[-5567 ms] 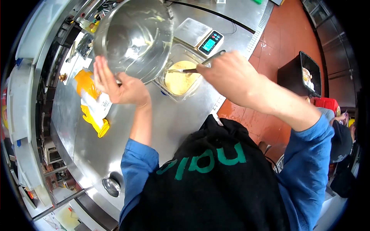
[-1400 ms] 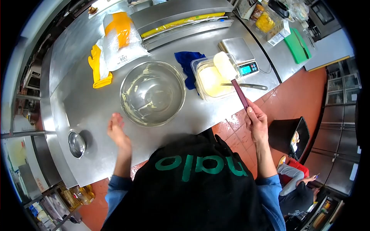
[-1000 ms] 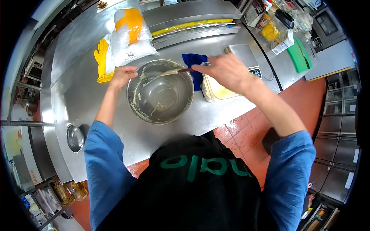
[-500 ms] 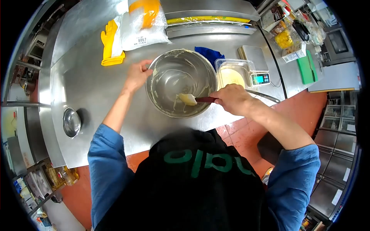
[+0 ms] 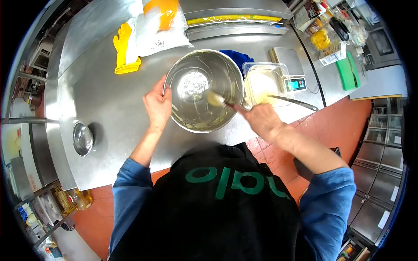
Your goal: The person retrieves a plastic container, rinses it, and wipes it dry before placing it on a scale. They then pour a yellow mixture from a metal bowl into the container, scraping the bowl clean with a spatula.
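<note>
A large metal bowl [image 5: 185, 104] has pale, creamy smears over its inner wall. My left hand [image 5: 158, 104] is closed on the bowl's left rim. In my right hand [image 5: 262, 119], closed round its dark red handle, is a spatula [image 5: 216, 99] whose pale, coated head is inside the bowl, somewhat blurred. Right of the bowl stands a clear plastic container [image 5: 285, 71] with a pale yellow substance in it. A long metal handle [image 5: 296, 103] lies across its lower edge.
A digital scale [image 5: 296, 84] is behind the container, with a blue cloth [image 5: 237, 58] beside it. Yellow gloves [image 5: 124, 48] and a plastic bag [image 5: 159, 41] lie at the back left. A small metal bowl [image 5: 82, 138] sits at left, a green board [image 5: 347, 73] far right.
My left hand has moved down along the rim, and the bowl looks tilted. The spatula's head has shifted slightly up within the bowl, and my right hand has moved slightly down.
</note>
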`<state>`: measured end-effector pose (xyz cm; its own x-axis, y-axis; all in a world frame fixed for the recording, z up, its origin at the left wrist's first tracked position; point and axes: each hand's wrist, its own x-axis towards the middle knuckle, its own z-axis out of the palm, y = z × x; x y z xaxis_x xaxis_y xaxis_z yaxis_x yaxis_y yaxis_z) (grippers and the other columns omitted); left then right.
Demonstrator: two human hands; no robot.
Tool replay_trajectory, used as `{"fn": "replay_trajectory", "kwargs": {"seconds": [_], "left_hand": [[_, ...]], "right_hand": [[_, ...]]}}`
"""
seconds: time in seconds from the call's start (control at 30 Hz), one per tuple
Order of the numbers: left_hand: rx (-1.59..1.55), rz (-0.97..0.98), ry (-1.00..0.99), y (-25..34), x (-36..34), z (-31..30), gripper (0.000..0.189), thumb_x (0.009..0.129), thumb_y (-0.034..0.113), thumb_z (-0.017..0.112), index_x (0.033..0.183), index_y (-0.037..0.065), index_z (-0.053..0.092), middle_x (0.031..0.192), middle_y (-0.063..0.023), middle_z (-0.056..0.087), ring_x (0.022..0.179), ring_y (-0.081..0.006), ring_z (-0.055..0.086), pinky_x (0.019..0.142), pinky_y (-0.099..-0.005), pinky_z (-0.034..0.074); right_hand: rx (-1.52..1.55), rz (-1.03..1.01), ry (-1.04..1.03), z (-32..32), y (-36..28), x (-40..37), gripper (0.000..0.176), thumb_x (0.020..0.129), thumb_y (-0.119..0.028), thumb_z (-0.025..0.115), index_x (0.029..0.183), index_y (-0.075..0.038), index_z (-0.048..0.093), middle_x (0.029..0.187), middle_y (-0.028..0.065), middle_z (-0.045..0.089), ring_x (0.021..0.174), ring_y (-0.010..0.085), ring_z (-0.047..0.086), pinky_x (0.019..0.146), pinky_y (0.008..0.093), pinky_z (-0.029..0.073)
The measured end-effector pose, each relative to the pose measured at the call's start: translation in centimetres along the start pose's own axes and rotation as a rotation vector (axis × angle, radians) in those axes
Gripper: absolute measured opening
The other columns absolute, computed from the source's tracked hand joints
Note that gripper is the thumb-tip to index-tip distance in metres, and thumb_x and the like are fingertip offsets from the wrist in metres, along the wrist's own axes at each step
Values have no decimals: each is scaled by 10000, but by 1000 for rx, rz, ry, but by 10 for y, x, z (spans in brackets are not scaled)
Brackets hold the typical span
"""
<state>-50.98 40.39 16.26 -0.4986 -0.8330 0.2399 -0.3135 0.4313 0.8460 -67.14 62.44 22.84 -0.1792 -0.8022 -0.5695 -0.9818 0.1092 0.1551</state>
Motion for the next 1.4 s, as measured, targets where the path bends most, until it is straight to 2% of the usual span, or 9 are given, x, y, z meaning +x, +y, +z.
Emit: {"fn": "replay_trajectory", "kwargs": {"seconds": [0.2, 0.37, 0.43, 0.6, 0.77, 0.97, 1.1, 1.27, 1.4], "left_hand": [[-38, 222, 78, -4, -10, 5, 374, 816, 3, 564, 1172, 75, 652, 545, -102, 468, 461, -80, 411, 486, -257, 389], [-53, 125, 51, -12, -9, -3, 376, 825, -5, 566, 1191, 48, 635, 602, -67, 502, 500, -55, 392, 486, -241, 376], [-27, 57, 35, -26, -10, -5, 366, 837, 2, 574, 1197, 37, 630, 621, -31, 527, 518, -44, 384, 487, -232, 368], [-225, -62, -115, -37, 6, -17, 371, 881, 122, 665, 1219, -17, 602, 725, 92, 545, 597, -15, 394, 542, -179, 351], [-416, -88, -165, -73, 35, -11, 376, 888, 139, 672, 1220, -19, 600, 805, 47, 623, 686, -14, 476, 636, -167, 405], [-479, -90, -178, -63, 42, -2, 337, 877, 124, 684, 1171, -30, 629, 910, -4, 686, 776, -35, 556, 728, -188, 455], [-368, -116, -212, -53, 36, -9, 294, 862, 102, 690, 1128, -20, 658, 866, 16, 685, 745, -22, 537, 700, -185, 448], [-294, 1, -205, -35, 35, -2, 269, 843, 68, 686, 1100, -10, 674, 831, 18, 687, 721, -20, 530, 684, -186, 442], [-255, -50, -163, -47, 35, -1, 270, 837, 57, 680, 1102, 3, 677, 799, 18, 682, 711, -18, 521, 676, -186, 436]], "right_hand": [[234, 46, 435, -3, 7, -1, 569, 807, -35, 568, 1361, -104, 462, 616, 98, 615, 559, 268, 626, 521, 373, 486], [13, 202, 320, 31, -11, 18, 650, 804, -52, 572, 1415, -135, 369, 636, 99, 624, 600, 263, 643, 539, 374, 496], [270, -38, 324, 31, -15, 15, 629, 815, -77, 571, 1406, -176, 382, 631, 99, 624, 607, 254, 647, 542, 374, 506], [114, 32, 568, -25, 11, 24, 488, 803, -85, 579, 1276, -201, 543, 695, 100, 611, 647, 256, 652, 563, 388, 513], [-147, -101, 752, -110, 30, 36, 406, 832, -82, 539, 1218, -197, 584, 816, 81, 598, 736, 253, 646, 609, 355, 506], [-25, -497, 610, -80, -4, 94, 221, 838, -161, 551, 1019, -180, 676, 832, 49, 610, 828, 244, 638, 743, 367, 494], [-14, -366, 326, -113, 10, 71, 157, 843, -173, 551, 912, -158, 692, 882, 54, 653, 937, 238, 622, 825, 358, 478], [-36, -257, 578, -112, 21, 76, 165, 818, -150, 557, 885, -156, 708, 883, 65, 680, 907, 240, 641, 806, 365, 488], [-89, -348, 367, -93, -1, 76, 170, 820, -132, 551, 907, -131, 697, 772, 52, 666, 857, 236, 648, 766, 357, 491]]}}
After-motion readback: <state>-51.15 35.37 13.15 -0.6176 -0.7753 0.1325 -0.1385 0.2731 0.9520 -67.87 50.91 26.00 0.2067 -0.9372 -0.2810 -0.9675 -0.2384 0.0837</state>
